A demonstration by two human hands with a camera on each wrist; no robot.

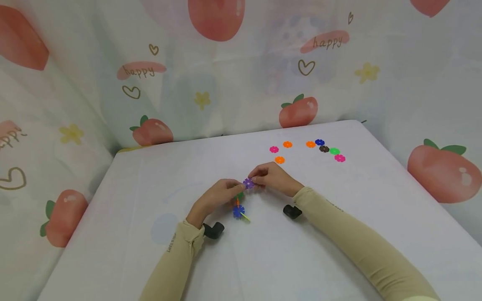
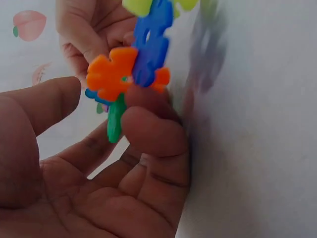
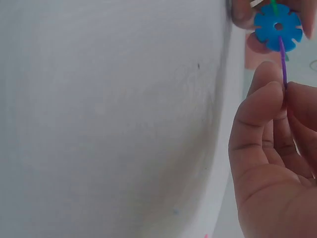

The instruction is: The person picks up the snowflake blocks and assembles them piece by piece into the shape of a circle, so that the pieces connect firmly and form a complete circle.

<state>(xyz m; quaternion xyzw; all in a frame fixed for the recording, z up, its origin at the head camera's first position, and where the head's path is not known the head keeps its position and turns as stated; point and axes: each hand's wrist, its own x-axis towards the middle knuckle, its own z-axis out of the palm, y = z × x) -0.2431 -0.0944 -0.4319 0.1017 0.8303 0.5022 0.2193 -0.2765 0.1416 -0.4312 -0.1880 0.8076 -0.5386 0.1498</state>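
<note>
Just left of the purple disc [image 1: 248, 183], our left hand [image 1: 222, 194] grips the chain of joined discs [image 1: 239, 211]; our right hand [image 1: 274, 176] pinches the purple disc, seemingly slotted on. We count at least 5 others linked; beyond it, 8 loose discs [image 1: 310, 144] lie unjoined.

A yellow notched disc [image 2: 137, 6] is cut off at the left-wrist view's top edge. At the head view's centre, the left hand [image 1: 221, 194] partly hides a green notched disc [image 1: 239, 195].
</note>
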